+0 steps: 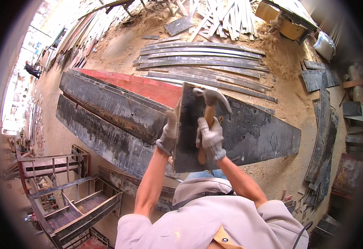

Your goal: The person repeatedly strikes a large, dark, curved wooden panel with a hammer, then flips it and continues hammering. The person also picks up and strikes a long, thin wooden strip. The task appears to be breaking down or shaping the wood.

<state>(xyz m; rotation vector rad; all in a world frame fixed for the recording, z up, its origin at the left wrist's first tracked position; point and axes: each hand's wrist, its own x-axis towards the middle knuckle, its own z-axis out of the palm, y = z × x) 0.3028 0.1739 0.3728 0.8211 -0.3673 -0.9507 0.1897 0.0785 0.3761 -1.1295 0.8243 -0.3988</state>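
Observation:
My right hand, in a light knitted work glove, is closed around the wooden handle of a claw hammer. The metal head points away from me, over the face of a dark, worn board that tapers to the right. My left hand, gloved too, grips this board at its left edge, fingers partly hidden. Left of that edge lie long black-stained panels and, beyond them, a red-faced panel. Whether the hammer touches the board I cannot tell.
Long dark strips lie on the sandy floor ahead, with pale battens behind. More dark planks are piled at the right. Metal-and-wood frames stand at lower left. Far left, a person is in view.

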